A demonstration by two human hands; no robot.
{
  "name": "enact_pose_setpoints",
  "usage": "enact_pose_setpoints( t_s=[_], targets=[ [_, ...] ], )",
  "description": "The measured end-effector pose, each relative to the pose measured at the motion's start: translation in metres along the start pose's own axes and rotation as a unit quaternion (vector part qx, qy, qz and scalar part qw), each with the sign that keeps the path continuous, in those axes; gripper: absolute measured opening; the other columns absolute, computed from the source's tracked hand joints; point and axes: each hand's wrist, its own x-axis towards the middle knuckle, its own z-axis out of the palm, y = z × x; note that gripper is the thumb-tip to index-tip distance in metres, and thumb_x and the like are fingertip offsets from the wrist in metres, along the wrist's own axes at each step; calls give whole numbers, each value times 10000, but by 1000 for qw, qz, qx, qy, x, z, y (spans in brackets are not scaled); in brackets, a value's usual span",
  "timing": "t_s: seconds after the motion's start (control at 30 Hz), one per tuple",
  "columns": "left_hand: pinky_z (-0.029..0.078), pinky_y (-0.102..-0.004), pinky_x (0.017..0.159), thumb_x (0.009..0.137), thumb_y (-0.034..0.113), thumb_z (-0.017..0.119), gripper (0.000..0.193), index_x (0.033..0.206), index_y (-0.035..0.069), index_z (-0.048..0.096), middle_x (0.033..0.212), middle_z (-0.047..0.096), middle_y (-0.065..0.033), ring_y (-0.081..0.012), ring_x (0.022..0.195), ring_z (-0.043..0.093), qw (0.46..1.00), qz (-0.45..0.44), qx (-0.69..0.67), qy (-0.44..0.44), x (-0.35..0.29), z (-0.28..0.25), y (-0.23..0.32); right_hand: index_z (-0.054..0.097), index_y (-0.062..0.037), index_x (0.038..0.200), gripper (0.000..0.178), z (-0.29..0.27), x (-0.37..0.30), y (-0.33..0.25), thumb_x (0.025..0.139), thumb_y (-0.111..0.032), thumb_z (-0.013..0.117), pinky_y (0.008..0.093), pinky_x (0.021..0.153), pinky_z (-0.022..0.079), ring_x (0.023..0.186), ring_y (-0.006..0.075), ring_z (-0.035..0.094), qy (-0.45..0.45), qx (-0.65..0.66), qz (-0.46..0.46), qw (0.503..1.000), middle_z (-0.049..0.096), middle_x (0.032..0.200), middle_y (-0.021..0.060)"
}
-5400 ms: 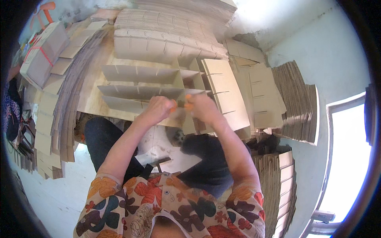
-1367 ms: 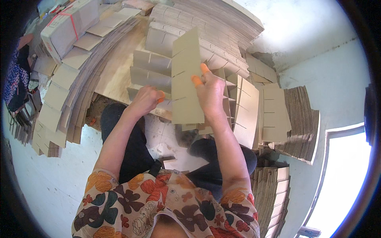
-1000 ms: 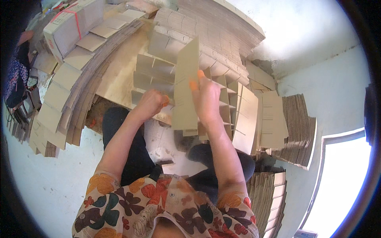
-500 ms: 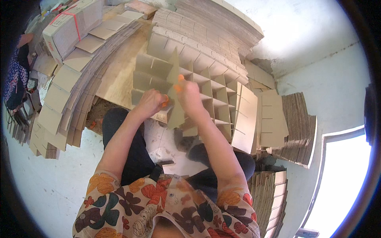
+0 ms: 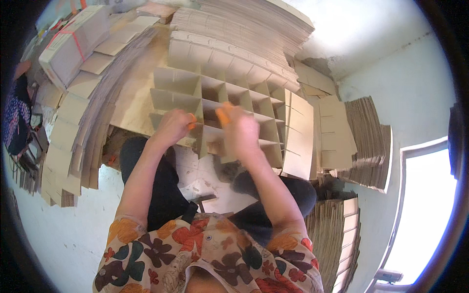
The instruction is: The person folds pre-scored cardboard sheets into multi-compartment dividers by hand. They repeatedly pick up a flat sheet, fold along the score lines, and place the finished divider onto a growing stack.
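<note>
Hours reckoned from the grid, 12 at the far side. Work surface: pale wooden board (image 5: 131, 105), worn, showing at 9. Tall stacks of slotted card (image 5: 234, 29) at 12; a fanned row of card (image 5: 80, 129) at 9, with a strapped carton (image 5: 80, 44) at 10. Pale blue wall (image 5: 376, 93) at 2; bright opening (image 5: 427, 205) at 4.

Cardboard divider grid (image 5: 185, 101) sits near the board's front edge, strips on edge, left ends uncrossed. Right side tight: slotted panels (image 5: 299, 134) lean just beside it at 3. Widest gap at 9, between grid and fanned row. Pale floor (image 5: 188, 171) at 6, between the knees.

Left hand (image 5: 172, 128), at 8, curled against the grid, fingers pressed together; cannot tell what they pinch. Right hand (image 5: 240, 128), at 5, blurred, fingers bent over the compartments; cannot tell whether it grips.
</note>
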Motion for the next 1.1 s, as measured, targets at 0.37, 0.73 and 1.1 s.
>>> enact_pose_setpoints(
  t_s=[0.37, 0.73, 1.1],
  targets=[
    [389, -389, 955, 736, 21, 603, 382, 1117, 53, 596, 1185, 575, -76, -259, 1154, 500, 987, 115, 109, -16, -3, -2, 23, 562, 47, 1110, 794, -118, -94, 256, 608, -522, 794, 406, 790, 468, 904, 284, 575, -47, -126, 449, 883, 606, 1011, 199],
    [368, -396, 971, 650, 18, 688, 520, 1155, 52, 569, 1194, 571, -113, -262, 1136, 515, 993, 92, 70, -12, -3, -5, 31, 657, 82, 932, 398, -106, -129, 325, 727, -240, 768, 298, 677, 465, 746, 153, 555, 76, 138, 442, 883, 630, 810, 90],
    [427, -403, 893, 591, 96, 769, 523, 1086, 37, 610, 1132, 608, -115, -301, 1042, 548, 993, 17, 11, 114, -20, -32, 11, 672, 71, 956, 304, -176, -84, 240, 777, -166, 736, 248, 681, 462, 737, 110, 552, 337, 191, 388, 837, 654, 839, 42]
  ],
)
